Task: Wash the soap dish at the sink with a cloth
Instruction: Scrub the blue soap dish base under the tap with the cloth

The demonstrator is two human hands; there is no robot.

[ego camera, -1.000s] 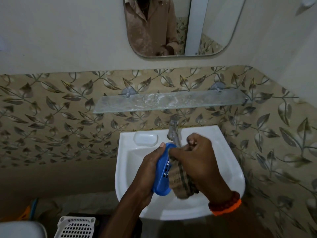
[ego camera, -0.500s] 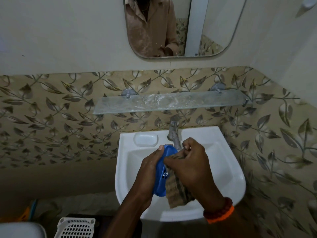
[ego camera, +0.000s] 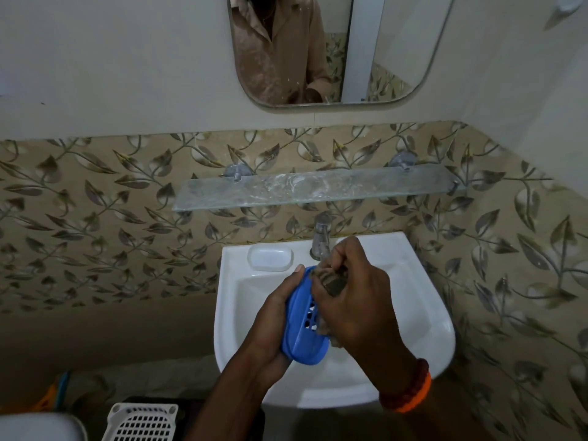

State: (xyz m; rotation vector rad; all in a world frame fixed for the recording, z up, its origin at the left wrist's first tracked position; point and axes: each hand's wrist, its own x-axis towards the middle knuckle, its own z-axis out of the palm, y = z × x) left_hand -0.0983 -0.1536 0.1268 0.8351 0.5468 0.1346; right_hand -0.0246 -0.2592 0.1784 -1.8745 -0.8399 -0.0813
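The cloth (ego camera: 331,280) has bunched up since a moment ago; it no longer hangs below the right hand (ego camera: 356,300) but sits wadded at the soap dish's twelve o'clock end. The blue soap dish (ego camera: 302,326) is held on edge over the white sink (ego camera: 423,316), cupped from nine o'clock by the left hand (ego camera: 273,323), thumb tip at its top rim. The right hand clutches the cloth against the dish's slotted face from three o'clock, knuckles up, just below the tap (ego camera: 320,237).

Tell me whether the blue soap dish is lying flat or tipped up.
Tipped up. The blue soap dish stands on edge over the sink, gripped by the left hand, its slotted face turned toward the right hand holding the cloth.
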